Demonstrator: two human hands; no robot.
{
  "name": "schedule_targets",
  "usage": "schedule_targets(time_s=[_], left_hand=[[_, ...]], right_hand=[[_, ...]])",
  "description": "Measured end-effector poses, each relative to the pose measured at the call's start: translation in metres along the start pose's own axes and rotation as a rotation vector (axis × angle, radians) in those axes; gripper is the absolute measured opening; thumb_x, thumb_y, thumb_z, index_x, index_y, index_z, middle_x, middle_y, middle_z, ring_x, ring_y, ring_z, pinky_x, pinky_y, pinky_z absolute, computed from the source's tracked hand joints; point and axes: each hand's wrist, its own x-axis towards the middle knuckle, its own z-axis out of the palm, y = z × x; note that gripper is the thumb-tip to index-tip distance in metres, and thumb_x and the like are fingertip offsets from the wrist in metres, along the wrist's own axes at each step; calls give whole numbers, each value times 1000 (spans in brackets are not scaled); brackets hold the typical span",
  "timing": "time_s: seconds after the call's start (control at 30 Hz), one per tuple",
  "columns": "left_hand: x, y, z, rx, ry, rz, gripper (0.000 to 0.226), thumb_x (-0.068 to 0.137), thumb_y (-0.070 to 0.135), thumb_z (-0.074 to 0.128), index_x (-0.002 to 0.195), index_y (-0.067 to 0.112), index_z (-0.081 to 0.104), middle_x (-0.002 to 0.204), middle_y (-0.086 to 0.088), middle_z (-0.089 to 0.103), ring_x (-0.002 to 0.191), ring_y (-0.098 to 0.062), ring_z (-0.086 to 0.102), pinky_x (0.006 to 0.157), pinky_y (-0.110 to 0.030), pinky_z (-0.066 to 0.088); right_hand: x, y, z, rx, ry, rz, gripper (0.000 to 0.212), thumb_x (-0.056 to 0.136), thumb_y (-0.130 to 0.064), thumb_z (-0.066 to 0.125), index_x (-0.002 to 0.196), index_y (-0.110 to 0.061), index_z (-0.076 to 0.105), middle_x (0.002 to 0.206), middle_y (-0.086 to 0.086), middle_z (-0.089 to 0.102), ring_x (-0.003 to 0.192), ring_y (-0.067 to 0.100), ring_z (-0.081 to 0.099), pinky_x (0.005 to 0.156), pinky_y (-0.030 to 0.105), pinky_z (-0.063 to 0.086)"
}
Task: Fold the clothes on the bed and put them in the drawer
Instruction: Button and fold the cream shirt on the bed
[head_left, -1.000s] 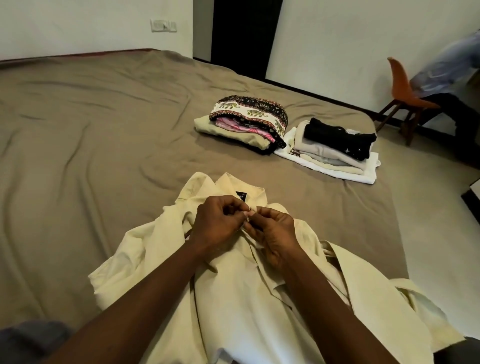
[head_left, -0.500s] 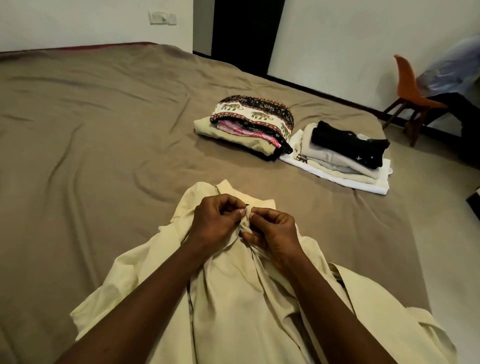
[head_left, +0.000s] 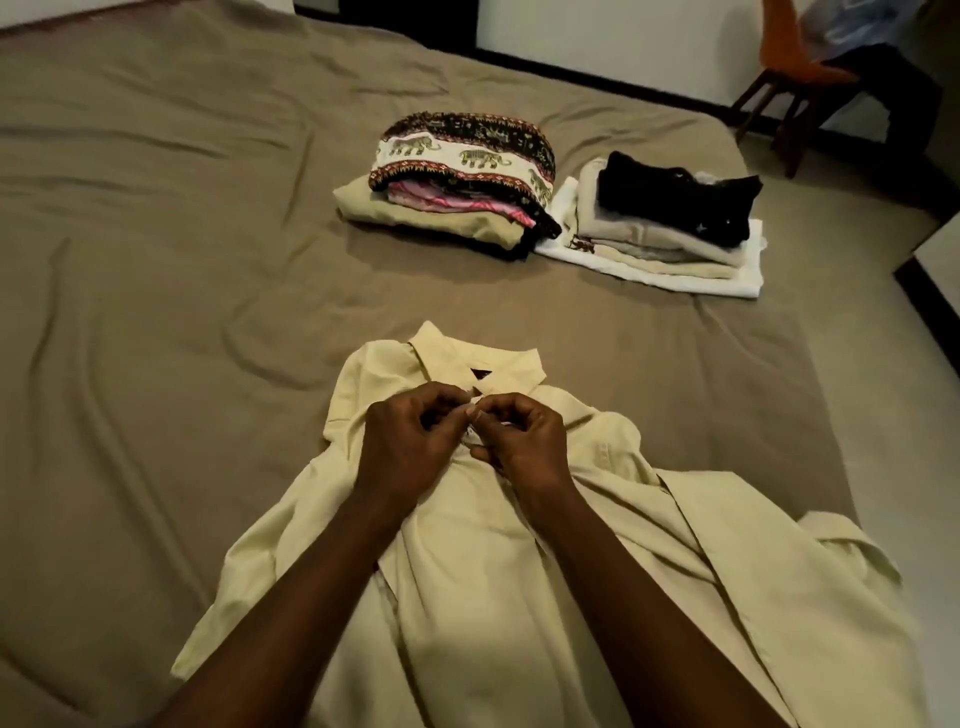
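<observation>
The pale yellow collared shirt (head_left: 467, 597) lies front-up on the brown-sheeted bed (head_left: 156, 260), flatter than a second ago, its collar now spread. The left hand (head_left: 410, 447) and right hand (head_left: 519, 441) each pinch the placket just under the collar, apparently buttoning it before folding. Beyond wait an elephant-print folded pile (head_left: 462, 156) and a black-topped folded pile (head_left: 675, 202).

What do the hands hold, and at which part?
The left hand and the right hand both pinch the pale yellow collared shirt at its front placket, just below the collar.
</observation>
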Motion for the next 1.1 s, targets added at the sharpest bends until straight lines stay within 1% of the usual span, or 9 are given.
schedule_targets(time_s=[0.13, 0.33, 0.43, 0.57, 0.73, 0.8, 0.9, 1.0, 1.1], left_hand=[[-5, -1, -9, 20, -23, -6, 6, 90, 27, 73, 94, 25, 77, 87, 12, 77, 83, -7, 74, 76, -40, 60], [19, 30, -4, 11, -170, -274, 13, 80, 11, 78, 80, 24, 75, 69, 3, 75, 65, -20, 74, 72, -47, 63], [30, 27, 9, 10, -162, -291, 11, 72, 17, 77, 76, 26, 75, 70, 6, 75, 71, -16, 74, 77, -44, 62], [30, 3, 16, -132, -129, -340, 15, 68, 27, 79, 83, 23, 76, 75, 2, 77, 74, -20, 75, 80, -53, 62], [40, -1, 28, 129, -23, -262, 21, 86, 47, 73, 100, 32, 70, 92, 11, 77, 88, -13, 72, 86, -34, 56], [42, -4, 29, 121, -60, -263, 28, 82, 55, 73, 102, 36, 69, 92, 10, 78, 82, -10, 73, 82, -34, 57], [43, -4, 26, 115, -118, -252, 18, 81, 49, 77, 87, 32, 74, 79, 12, 76, 74, -6, 72, 75, -31, 58], [52, 1, 27, 207, -129, -238, 19, 85, 42, 77, 79, 25, 74, 78, 8, 76, 77, -12, 72, 76, -32, 58], [57, 7, 35, 250, -19, -248, 21, 88, 39, 74, 81, 20, 75, 81, 1, 77, 82, -21, 73, 79, -37, 59]], right_hand=[[-9, 3, 0, 65, -77, 5, 3, 92, 1, 72, 94, 2, 71, 91, 12, 74, 79, 19, 73, 66, 27, 61], [-19, 7, -3, 212, -42, 36, 7, 98, 1, 64, 100, 0, 70, 91, 10, 75, 81, 19, 73, 72, 29, 63], [-12, 10, -9, 314, -29, 80, 10, 100, 2, 59, 100, -1, 69, 90, 12, 73, 84, 22, 71, 75, 33, 64], [-10, 18, -9, 305, -11, 53, 15, 94, 4, 66, 107, 0, 71, 97, 14, 76, 85, 24, 74, 74, 32, 63], [-7, 26, -3, 237, 34, -19, 18, 89, 8, 71, 105, 2, 73, 96, 19, 76, 78, 26, 74, 72, 32, 64], [-6, 27, -3, 222, 37, -26, 19, 89, 9, 70, 107, 4, 72, 99, 22, 76, 79, 27, 74, 72, 32, 64], [-4, 31, -4, 185, 48, -36, 22, 88, 11, 70, 109, 6, 73, 104, 27, 74, 84, 31, 73, 77, 35, 64], [-4, 33, -6, 106, 41, -81, 29, 85, 16, 67, 110, 5, 73, 99, 26, 75, 87, 34, 71, 86, 45, 62], [-5, 31, -4, 49, 40, -129, 33, 80, 14, 71, 108, -4, 73, 87, 17, 72, 82, 31, 68, 87, 52, 60]])
